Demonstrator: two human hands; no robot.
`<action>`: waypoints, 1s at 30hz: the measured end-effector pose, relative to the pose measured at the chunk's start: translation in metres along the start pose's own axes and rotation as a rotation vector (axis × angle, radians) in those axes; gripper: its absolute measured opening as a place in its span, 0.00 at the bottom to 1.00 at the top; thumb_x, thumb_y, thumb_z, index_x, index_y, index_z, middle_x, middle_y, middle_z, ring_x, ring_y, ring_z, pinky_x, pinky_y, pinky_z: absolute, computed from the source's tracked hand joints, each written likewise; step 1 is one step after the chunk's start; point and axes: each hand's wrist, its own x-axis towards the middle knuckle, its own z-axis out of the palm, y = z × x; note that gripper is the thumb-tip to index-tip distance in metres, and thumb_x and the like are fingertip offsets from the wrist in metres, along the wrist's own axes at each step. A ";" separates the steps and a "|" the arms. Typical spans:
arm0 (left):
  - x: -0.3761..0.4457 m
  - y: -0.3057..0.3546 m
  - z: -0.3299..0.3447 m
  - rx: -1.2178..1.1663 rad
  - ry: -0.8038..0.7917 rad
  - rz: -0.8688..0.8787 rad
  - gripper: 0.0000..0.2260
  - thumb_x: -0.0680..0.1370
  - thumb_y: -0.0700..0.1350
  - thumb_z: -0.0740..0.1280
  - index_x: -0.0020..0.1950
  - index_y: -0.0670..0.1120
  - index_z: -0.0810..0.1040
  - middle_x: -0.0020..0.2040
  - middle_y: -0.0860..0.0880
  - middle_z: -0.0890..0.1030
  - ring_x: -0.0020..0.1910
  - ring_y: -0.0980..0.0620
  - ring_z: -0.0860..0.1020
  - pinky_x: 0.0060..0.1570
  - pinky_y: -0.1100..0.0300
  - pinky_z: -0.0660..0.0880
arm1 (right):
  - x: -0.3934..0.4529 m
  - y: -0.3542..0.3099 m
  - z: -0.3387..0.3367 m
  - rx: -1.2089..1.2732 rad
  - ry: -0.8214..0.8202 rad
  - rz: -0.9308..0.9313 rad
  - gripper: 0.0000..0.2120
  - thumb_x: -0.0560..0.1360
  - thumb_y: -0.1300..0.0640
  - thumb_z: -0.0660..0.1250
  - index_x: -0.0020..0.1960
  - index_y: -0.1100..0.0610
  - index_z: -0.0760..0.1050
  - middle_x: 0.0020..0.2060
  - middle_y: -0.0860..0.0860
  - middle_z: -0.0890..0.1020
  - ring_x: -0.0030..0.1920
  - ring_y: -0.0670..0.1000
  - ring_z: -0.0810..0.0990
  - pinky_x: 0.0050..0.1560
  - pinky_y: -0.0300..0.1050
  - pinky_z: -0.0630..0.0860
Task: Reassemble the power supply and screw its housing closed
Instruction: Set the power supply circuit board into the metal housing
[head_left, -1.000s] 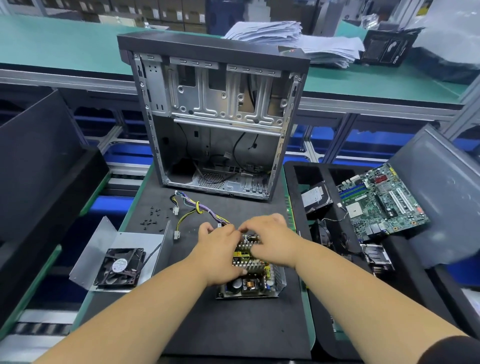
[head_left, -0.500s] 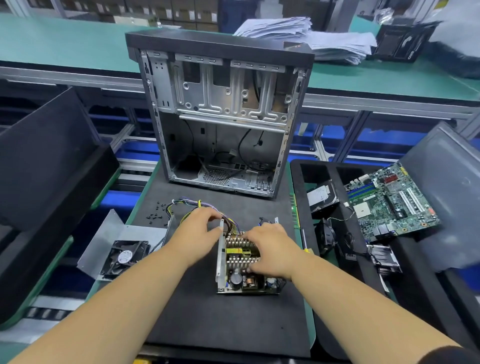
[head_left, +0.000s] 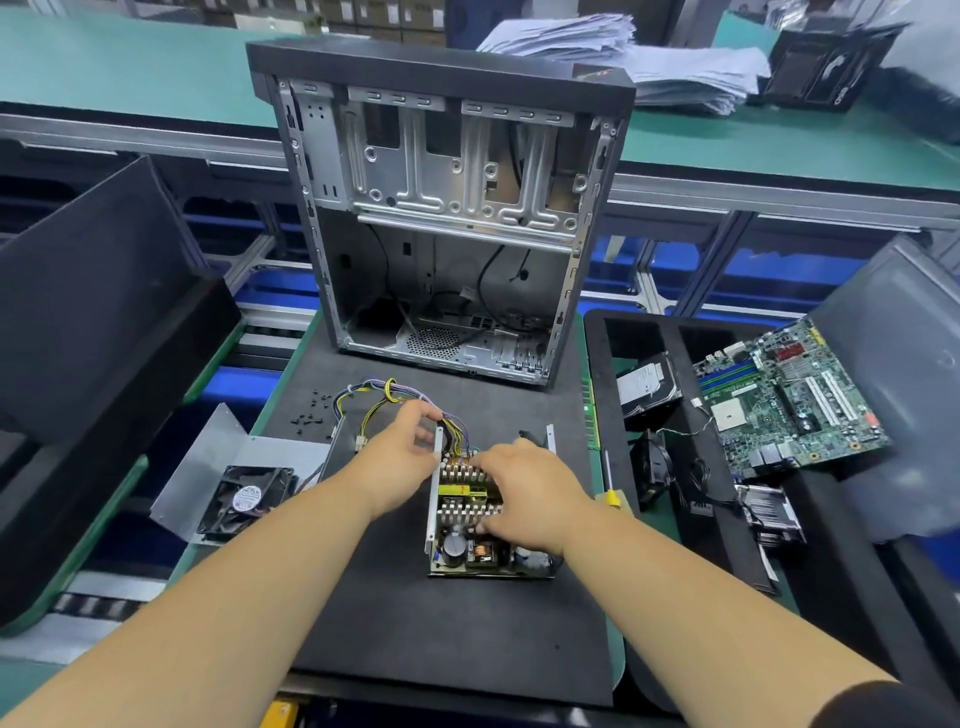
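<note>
PSU (head_left: 467, 525) sits open on the mat at 6 o'clock from the case (head_left: 441, 208). Left hand (head_left: 400, 462) pinches the wires (head_left: 384, 395), probably; right hand (head_left: 530, 499) presses flat on the board. Tuck wires inside before fitting the cover (head_left: 228, 462).

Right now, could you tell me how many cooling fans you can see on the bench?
2: one fan on the metal cover plate left of the mat, one black fan in the right tray. Others may be hidden.

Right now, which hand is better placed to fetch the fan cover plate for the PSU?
Left. The left hand is at the wire bundle, nearer the cover plate lying left of the PSU board. The right hand rests on the board, steadying it.
</note>
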 end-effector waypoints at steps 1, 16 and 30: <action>0.000 0.000 0.000 0.012 -0.001 0.002 0.18 0.77 0.37 0.63 0.60 0.58 0.67 0.52 0.52 0.76 0.51 0.52 0.78 0.51 0.58 0.74 | 0.000 0.000 0.001 -0.013 0.012 -0.002 0.33 0.68 0.45 0.74 0.70 0.51 0.70 0.60 0.49 0.78 0.59 0.54 0.73 0.58 0.50 0.73; -0.001 -0.001 0.004 0.056 0.014 -0.014 0.18 0.78 0.39 0.61 0.63 0.59 0.66 0.53 0.54 0.75 0.51 0.52 0.78 0.49 0.59 0.74 | -0.001 0.003 0.002 -0.039 0.022 -0.033 0.35 0.68 0.41 0.74 0.73 0.47 0.68 0.64 0.46 0.77 0.61 0.53 0.71 0.61 0.48 0.68; -0.016 -0.006 0.001 0.049 0.198 0.047 0.16 0.78 0.43 0.67 0.63 0.56 0.71 0.57 0.52 0.74 0.54 0.57 0.76 0.52 0.61 0.72 | -0.020 0.039 -0.019 0.488 0.380 0.189 0.16 0.78 0.50 0.65 0.65 0.50 0.74 0.56 0.44 0.76 0.60 0.44 0.67 0.61 0.43 0.66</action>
